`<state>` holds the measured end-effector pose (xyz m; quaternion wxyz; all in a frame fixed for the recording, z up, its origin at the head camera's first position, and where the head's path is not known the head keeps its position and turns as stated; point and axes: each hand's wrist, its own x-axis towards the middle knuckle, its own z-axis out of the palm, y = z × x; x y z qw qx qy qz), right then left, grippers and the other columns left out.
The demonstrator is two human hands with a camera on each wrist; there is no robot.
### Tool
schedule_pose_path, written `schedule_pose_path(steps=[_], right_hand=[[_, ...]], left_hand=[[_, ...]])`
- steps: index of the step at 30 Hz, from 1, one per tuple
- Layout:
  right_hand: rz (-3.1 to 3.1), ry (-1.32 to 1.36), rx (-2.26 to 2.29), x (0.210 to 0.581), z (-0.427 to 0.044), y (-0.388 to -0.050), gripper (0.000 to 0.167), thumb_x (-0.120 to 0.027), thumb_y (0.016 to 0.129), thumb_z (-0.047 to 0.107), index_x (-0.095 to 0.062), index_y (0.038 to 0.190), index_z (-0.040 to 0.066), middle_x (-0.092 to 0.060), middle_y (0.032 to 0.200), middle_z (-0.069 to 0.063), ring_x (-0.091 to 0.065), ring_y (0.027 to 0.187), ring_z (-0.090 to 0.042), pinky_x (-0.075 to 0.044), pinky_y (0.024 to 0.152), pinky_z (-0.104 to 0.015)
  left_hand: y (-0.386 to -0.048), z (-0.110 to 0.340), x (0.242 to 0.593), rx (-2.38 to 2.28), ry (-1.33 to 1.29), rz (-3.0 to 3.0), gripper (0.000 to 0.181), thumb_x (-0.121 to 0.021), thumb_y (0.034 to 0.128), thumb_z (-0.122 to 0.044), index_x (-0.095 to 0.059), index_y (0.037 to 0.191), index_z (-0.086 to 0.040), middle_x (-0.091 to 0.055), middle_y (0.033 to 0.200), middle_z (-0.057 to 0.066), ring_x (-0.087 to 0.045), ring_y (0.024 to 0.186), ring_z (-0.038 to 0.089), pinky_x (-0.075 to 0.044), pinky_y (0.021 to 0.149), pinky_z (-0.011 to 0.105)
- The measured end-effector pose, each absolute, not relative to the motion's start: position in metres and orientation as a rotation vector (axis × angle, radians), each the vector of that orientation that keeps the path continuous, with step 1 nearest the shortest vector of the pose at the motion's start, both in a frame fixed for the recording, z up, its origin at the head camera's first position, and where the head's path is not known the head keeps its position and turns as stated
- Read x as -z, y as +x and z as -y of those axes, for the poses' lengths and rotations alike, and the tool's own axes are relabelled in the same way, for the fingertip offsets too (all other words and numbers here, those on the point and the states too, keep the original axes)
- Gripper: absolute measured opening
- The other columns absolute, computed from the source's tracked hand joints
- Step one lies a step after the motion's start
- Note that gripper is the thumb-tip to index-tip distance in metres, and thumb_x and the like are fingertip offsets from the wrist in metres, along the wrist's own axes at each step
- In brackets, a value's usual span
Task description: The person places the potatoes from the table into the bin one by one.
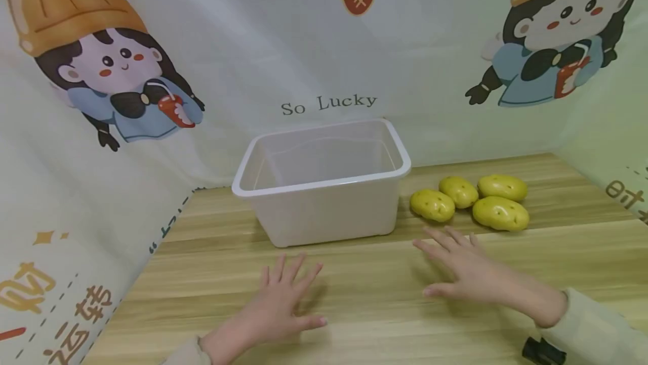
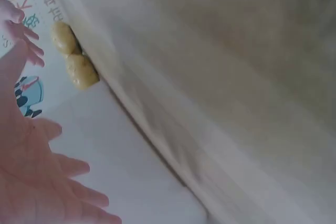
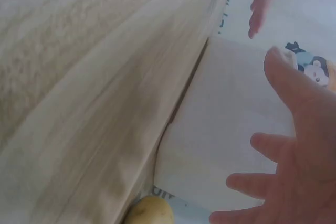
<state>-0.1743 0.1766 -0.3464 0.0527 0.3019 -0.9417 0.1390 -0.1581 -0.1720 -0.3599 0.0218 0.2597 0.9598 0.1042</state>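
Note:
A white plastic bin (image 1: 324, 213) stands at the back of the wooden table, and no contents show inside it. To its right lie several yellow potatoes (image 1: 500, 213) in a close group. My left hand (image 1: 278, 309) is spread in front of the bin, fingers straight, holding nothing. My right hand (image 1: 471, 269) hovers just in front of the potatoes with its fingers spread, touching none of them. The left wrist view shows two potatoes (image 2: 81, 71) beyond the bin wall (image 2: 121, 145). In the right wrist view a single potato (image 3: 151, 212) appears at the bottom edge.
Behind the table hangs a pale cloth (image 1: 430, 33) printed with cartoon figures and lettering; it also runs along both sides. The wooden tabletop (image 1: 374, 309) extends around the hands. A small black object (image 1: 543, 351) sits by the right sleeve (image 1: 592, 325).

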Motion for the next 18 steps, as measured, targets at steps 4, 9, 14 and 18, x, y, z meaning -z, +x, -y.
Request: schedule_pose_path(steps=[4, 9, 14, 18], right_hand=[[2.819, 0.857, -0.407, 0.341, -0.182, -0.181, 0.075, -0.060, 0.077, 0.057, -0.042, 0.137, 0.016, -0.031, 0.144, -0.019, -0.026, 0.125, -0.053, -0.019, 0.092, -0.074], [2.779, 0.803, -0.349, 0.333, -0.197, -0.193, 0.072, -0.063, 0.078, 0.052, -0.043, 0.135, 0.012, -0.033, 0.141, -0.023, -0.031, 0.123, -0.052, -0.025, 0.093, -0.069], [2.777, 0.742, -0.326, 0.328, -0.216, -0.209, 0.071, -0.067, 0.078, 0.045, -0.044, 0.133, 0.007, -0.035, 0.138, -0.029, -0.034, 0.119, -0.054, -0.028, 0.093, -0.065], [2.827, 0.692, -0.322, 0.324, -0.230, -0.220, 0.074, -0.065, 0.079, 0.046, -0.041, 0.135, 0.004, -0.033, 0.137, -0.031, -0.031, 0.120, -0.055, -0.028, 0.093, -0.066]], left_hand=[[-0.166, 0.174, 0.352, -0.351, 0.766, -3.097, 0.088, -0.062, 0.0771, -0.055, -0.026, 0.145, -0.013, -0.010, 0.151, 0.021, -0.002, 0.132, 0.053, -0.010, 0.098, 0.071], [-0.180, 0.181, 0.330, -0.391, 0.744, -3.315, 0.091, -0.066, 0.0755, -0.049, -0.023, 0.145, -0.008, -0.004, 0.151, 0.022, 0.002, 0.133, 0.052, -0.005, 0.101, 0.068], [-0.195, 0.193, 0.303, -0.343, 0.593, -3.496, 0.093, -0.066, 0.0765, -0.049, -0.019, 0.146, -0.009, -0.001, 0.152, 0.021, 0.003, 0.135, 0.048, -0.010, 0.103, 0.066], [-0.207, 0.205, 0.286, -0.347, 0.500, -3.518, 0.091, -0.062, 0.0797, -0.050, -0.018, 0.146, -0.007, -0.005, 0.150, 0.024, -0.005, 0.135, 0.047, -0.016, 0.102, 0.064]])
